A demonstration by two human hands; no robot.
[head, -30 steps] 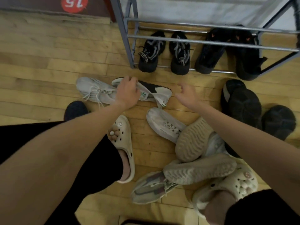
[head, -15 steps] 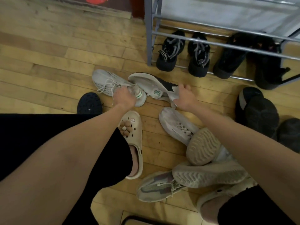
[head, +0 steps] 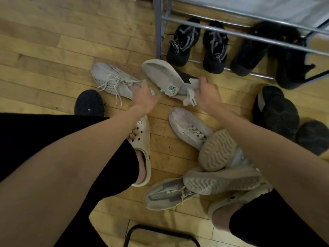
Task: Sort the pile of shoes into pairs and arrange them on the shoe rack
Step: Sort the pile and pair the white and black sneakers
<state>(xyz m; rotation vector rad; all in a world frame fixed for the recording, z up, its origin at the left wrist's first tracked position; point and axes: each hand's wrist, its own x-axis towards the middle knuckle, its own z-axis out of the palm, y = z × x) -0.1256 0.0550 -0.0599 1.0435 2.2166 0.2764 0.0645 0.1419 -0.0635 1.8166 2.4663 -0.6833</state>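
A: What is each hand doing?

B: The left hand (head: 143, 98) grips the heel end of the pale grey knit sneaker with loose white laces (head: 114, 81), which lies on the wooden plank floor (head: 53, 50) with its toe pointing away to the left. The right hand (head: 207, 94) has its fingers curled round the heel of the matching pale sneaker with a green logo tag (head: 165, 75), turned on its side so the sole faces up.

A: And the rack?

B: The grey metal tube shoe rack (head: 158, 32) stands at the far edge of the floor. On its lowest rails sit a pair of black sneakers with grey straps (head: 197, 44) and, to their right, a pair of plain black shoes (head: 270, 50).

A: The rest of the pile?

B: Near the person's feet: a white perforated sneaker (head: 188, 127), two beige shoes sole-up (head: 217, 161), a beige and mauve sneaker (head: 165, 193). Dark shoes (head: 279, 114) lie at the right edge. The person wears cream foam clogs (head: 142, 139).
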